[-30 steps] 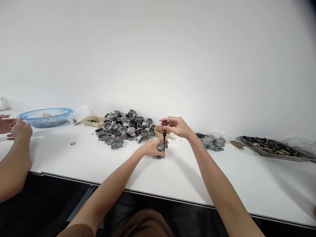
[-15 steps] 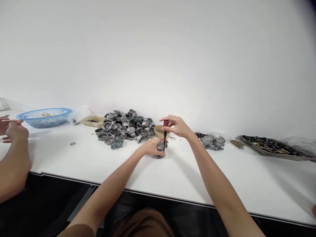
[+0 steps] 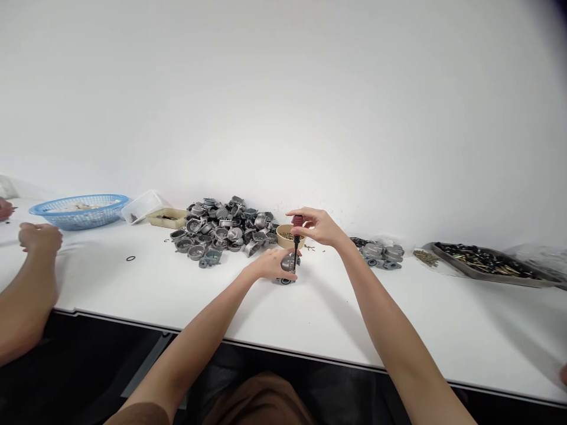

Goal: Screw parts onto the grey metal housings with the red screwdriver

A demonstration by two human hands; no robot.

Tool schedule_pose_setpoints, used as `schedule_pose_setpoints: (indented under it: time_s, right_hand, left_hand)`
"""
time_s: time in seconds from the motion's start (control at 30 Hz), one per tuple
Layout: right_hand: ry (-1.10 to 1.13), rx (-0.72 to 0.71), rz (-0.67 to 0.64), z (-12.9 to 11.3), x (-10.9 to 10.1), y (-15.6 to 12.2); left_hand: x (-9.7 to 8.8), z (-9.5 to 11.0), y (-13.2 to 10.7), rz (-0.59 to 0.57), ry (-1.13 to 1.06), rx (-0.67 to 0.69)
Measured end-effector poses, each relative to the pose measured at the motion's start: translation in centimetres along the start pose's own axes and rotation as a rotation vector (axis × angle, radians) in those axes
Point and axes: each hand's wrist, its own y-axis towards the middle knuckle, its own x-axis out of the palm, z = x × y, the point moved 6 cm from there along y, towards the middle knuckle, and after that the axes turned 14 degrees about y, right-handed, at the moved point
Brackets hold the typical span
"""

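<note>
my left hand (image 3: 268,264) is wrapped around a grey metal housing (image 3: 287,264), holding it down on the white table (image 3: 328,330) just on the near side of the cream bowl (image 3: 284,243). my right hand (image 3: 319,226) has the screwdriver (image 3: 296,242) by its red handle, pinched between thumb and fingers beside the bowl's right edge, with the shaft nearly upright and running down to the housing by my left thumb.

i judge the step in hand to be turning a fastener at the housing's edge. the next move, i'd say, calls for a straight shaft, steady downward pressure as the handle turns, and a firm left grip so the housing can't twist; a slip toward my thumb seems the likeliest trouble.

left of the bowl, close against it, is a heap of housings (image 3: 228,230); well to its right sit a few more metal units (image 3: 383,255), whose state i can't judge.

the driver's tip is too small to make out, so i can't tell whether it is seated, nor see any screw under it. my palm covers much of the housing's left side, and my right hand's lower fingers are tucked out of sight. far left of the bowl, a co-worker's hand (image 3: 41,237) is curled; i can't tell whether it holds anything. another, at the left border, is cut off.
</note>
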Motion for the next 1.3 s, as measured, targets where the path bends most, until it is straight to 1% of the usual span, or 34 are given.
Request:
schedule_pose_setpoints:
  time_s: [0.17, 0.27, 0.37, 0.47, 0.57, 0.63, 0.7, 0.77, 0.83, 0.93, 0.97, 1.03, 1.1, 1.17, 1.3]
  right_hand:
    - [0.127, 0.011, -0.105, -0.75, 0.42, -0.53]
    - [0.037, 0.005, -0.052, -0.55, 0.08, -0.34]
    - [-0.070, -0.035, 0.003, -0.39, -0.19, -0.06]
    - [-0.027, -0.056, -0.026, -0.53, 0.07, -0.17]
    - [0.085, -0.022, -0.094, -0.49, 0.50, -0.40]
    - [0.069, -0.005, -0.071, -0.26, 0.34, -0.36]
    - [-0.006, -0.020, -0.025, -0.08, -0.03, -0.21]
    - [-0.058, -0.047, -0.011, -0.03, -0.24, -0.13]
    - [-0.043, -0.060, -0.043, -0.07, -0.17, -0.20]
    - [0.077, -0.046, -0.125, -0.22, 0.27, -0.45]
    - [0.096, -0.034, -0.132, -0.23, 0.33, -0.49]
    - [0.053, -0.013, -0.096, -0.20, 0.19, -0.44]
    - [-0.050, -0.014, -0.040, -0.30, -0.09, -0.33]
    - [-0.102, -0.034, -0.030, -0.62, -0.11, -0.31]
    - [0.004, -0.034, -0.136, -0.96, 0.56, -0.55]
  left_hand:
    - [-0.17, 0.10, -0.14, -0.019, 0.002, -0.005]
    - [-0.20, 0.06, -0.19, -0.021, 0.006, -0.015]
    - [-0.12, -0.04, -0.18, -0.023, -0.005, -0.019]
    - [-0.06, -0.09, -0.15, -0.023, -0.026, -0.006]
    - [0.03, -0.04, -0.13, -0.034, -0.066, 0.016]
    - [0.09, -0.02, -0.11, -0.038, -0.090, 0.026]
    - [0.18, -0.03, -0.07, -0.039, -0.107, 0.032]
    - [0.31, -0.08, -0.01, -0.038, -0.122, 0.038]
    - [0.44, -0.18, 0.05, -0.037, -0.136, 0.043]
    - [0.57, -0.33, 0.10, -0.035, -0.153, 0.049]
    - [0.59, -0.37, 0.11, -0.035, -0.154, 0.051]
    - [0.60, -0.39, 0.12, -0.037, -0.157, 0.053]
    - [0.59, -0.36, 0.09, -0.045, -0.160, 0.053]
    - [0.56, -0.32, 0.06, -0.051, -0.165, 0.049]
    - [0.48, -0.25, 0.01, -0.053, -0.185, 0.050]
